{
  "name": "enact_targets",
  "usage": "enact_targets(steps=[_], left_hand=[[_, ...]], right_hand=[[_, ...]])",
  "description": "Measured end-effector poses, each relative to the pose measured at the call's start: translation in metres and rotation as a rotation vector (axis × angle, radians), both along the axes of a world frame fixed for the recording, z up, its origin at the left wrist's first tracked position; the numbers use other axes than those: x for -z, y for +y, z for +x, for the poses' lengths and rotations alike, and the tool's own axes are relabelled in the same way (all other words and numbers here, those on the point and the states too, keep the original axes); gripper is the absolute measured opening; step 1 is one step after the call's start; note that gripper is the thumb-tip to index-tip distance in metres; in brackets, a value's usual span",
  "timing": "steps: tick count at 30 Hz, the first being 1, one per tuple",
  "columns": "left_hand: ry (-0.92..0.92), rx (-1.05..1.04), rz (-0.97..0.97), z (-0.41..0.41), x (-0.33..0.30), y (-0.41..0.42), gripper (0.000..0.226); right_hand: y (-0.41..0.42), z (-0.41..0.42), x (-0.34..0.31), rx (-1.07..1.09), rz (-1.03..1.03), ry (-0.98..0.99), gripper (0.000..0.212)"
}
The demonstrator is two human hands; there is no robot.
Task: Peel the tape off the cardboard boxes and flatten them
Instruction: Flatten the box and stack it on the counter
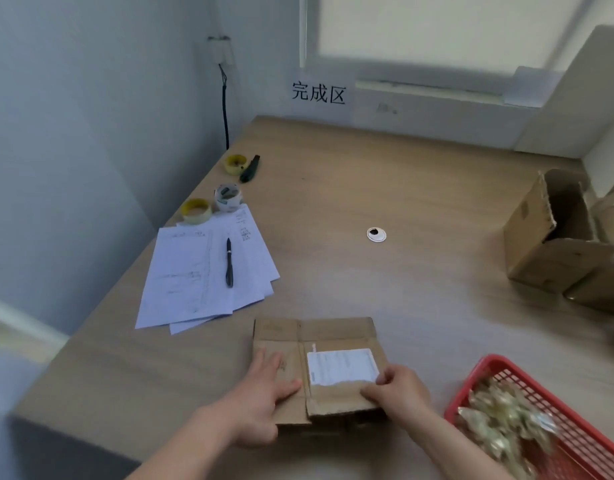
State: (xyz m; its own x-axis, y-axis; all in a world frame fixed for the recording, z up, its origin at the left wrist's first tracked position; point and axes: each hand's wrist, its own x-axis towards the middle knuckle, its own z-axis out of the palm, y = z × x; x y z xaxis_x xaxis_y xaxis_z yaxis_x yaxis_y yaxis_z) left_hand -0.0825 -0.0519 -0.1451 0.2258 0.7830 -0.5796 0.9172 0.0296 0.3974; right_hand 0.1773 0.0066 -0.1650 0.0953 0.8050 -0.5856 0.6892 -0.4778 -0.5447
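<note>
flattened cardboard box [319, 362] at the near table [385, 174] edge, beside the red basket [478, 372]. left hand [264, 393] pressing flat, fingers straight and together. right hand [399, 389] curled, pinching the white label [340, 367] corner.

Head view, looking down, near table [419, 188].

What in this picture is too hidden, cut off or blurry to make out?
Head view:
- Label print on the flattened box: too small and blurred.
- Under the right hand: its fingers hide whether tape is pinched.
- Red basket: cut off by the edge, contents blurred.
- Writing on the papers: too small.
- Open boxes far right: partly cut off.
</note>
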Motion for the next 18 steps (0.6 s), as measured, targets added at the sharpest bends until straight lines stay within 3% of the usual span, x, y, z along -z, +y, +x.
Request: enact_targets(steps=[5,9,14,18], left_hand=[[0.081,0.005,0.015,-0.003,0.041,-0.037,0.085],[0.130,-0.090,0.242,0.004,0.052,-0.020,0.068],[0.204,-0.102,0.252,0.023,0.083,0.006,0.110],[0.287,-0.056,0.282,0.020,0.105,0.014,0.122]], right_hand=[[-0.038,-0.007,0.033,-0.328,0.172,-0.307,0.035],[-0.024,-0.020,0.037,-0.483,0.501,-0.230,0.040],[0.010,-0.037,0.063,-0.782,0.452,-0.405,0.065],[0.010,-0.040,0.088,-0.811,0.488,-0.523,0.072]])
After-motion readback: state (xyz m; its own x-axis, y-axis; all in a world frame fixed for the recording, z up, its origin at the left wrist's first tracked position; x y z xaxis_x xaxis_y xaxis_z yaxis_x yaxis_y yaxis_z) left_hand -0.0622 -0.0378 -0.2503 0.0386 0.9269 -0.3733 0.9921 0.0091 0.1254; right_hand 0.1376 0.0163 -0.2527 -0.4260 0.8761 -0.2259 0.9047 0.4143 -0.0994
